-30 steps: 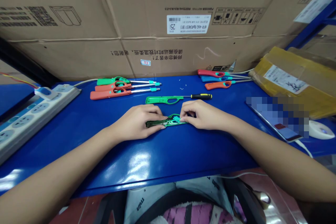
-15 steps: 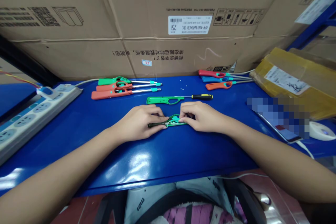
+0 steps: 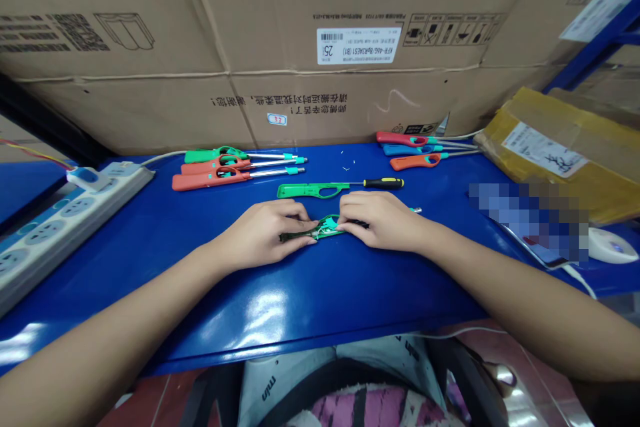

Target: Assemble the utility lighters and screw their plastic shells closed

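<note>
Between my hands is an opened green lighter (image 3: 329, 227), its inner parts and a teal trigger piece exposed. My left hand (image 3: 273, 230) pinches its dark, translucent tank end. The fingers of my right hand (image 3: 383, 219) close on the front part, hiding most of it; a metal tip (image 3: 416, 211) shows beyond that hand. Just behind lies a loose green half-shell (image 3: 305, 190), and the shaft of a black and yellow screwdriver (image 3: 385, 183) reaches its right end.
Several long lighters (image 3: 215, 177) lie at back left, others (image 3: 415, 160) at back right. A power strip (image 3: 50, 227) stands left. At right are a phone (image 3: 537, 240), a white mouse-like object (image 3: 610, 245) and a yellow taped parcel (image 3: 575, 200). A cardboard box (image 3: 280, 93) backs the blue table (image 3: 200, 307).
My right hand has shifted slightly along the lighter, and a metal tip now shows beyond it. My left hand keeps its grip. The view has moved a little.
</note>
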A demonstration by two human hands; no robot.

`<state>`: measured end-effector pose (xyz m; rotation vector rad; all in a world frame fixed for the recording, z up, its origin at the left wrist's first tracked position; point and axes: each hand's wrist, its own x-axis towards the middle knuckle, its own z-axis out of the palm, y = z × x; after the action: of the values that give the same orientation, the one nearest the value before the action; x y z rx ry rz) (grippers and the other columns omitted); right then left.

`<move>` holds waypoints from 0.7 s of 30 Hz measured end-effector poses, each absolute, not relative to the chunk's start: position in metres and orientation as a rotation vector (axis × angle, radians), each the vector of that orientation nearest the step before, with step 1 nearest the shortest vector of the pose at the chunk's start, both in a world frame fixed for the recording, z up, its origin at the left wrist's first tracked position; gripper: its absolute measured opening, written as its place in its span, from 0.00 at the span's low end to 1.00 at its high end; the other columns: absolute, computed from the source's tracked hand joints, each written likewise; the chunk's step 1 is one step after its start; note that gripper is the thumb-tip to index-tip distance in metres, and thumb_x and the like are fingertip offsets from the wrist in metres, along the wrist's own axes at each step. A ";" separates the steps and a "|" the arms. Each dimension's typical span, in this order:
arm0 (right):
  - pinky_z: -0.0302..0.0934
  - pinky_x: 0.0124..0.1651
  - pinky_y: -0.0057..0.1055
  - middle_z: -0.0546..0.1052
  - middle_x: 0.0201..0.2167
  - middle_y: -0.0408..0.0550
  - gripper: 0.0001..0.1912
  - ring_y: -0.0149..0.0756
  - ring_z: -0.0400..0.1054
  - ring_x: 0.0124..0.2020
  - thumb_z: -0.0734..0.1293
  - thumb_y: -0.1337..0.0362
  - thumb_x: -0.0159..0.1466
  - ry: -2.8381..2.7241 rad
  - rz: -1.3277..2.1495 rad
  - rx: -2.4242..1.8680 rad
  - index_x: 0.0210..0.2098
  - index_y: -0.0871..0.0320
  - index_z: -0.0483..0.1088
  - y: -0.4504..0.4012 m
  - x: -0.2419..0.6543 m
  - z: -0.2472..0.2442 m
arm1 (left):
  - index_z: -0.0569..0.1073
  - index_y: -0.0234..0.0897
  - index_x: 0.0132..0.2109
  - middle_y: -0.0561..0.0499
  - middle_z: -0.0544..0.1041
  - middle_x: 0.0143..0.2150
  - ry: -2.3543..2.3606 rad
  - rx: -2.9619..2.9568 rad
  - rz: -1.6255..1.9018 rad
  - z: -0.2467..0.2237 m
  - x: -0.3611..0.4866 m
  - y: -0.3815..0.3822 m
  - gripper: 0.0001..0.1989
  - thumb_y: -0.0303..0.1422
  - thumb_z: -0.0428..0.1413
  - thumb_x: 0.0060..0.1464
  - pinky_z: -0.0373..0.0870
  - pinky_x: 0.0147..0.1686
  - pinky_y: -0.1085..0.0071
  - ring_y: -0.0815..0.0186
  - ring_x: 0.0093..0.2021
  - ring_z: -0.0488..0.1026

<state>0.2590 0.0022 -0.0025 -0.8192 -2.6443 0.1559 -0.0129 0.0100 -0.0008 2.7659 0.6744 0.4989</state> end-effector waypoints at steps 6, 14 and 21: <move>0.59 0.37 0.31 0.76 0.33 0.48 0.13 0.36 0.68 0.33 0.62 0.64 0.73 -2.632 0.002 -0.736 0.34 0.60 0.72 0.004 0.260 -0.009 | 0.80 0.35 0.54 0.47 0.80 0.42 0.680 2.773 0.491 0.000 -0.014 0.010 0.14 0.36 0.57 0.67 0.75 0.44 0.66 0.61 0.43 0.78; 0.64 0.42 0.32 0.78 0.38 0.49 0.09 0.36 0.73 0.38 0.66 0.65 0.71 -2.570 0.456 -0.851 0.36 0.59 0.76 0.004 0.261 -0.001 | 0.80 0.37 0.54 0.47 0.80 0.44 0.693 2.799 0.497 0.000 -0.014 0.009 0.14 0.36 0.57 0.67 0.75 0.45 0.66 0.61 0.43 0.78; 0.64 0.47 0.35 0.78 0.38 0.48 0.06 0.36 0.71 0.40 0.67 0.64 0.68 -2.399 0.701 -0.960 0.40 0.59 0.76 0.006 0.266 0.014 | 0.80 0.37 0.54 0.46 0.81 0.44 0.685 2.823 0.506 0.000 -0.012 0.008 0.14 0.37 0.56 0.67 0.76 0.44 0.65 0.60 0.44 0.79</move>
<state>0.2661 0.0060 0.0138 -0.9601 -2.3992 0.7014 -0.0115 0.0076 0.0003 2.8227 0.6854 0.5058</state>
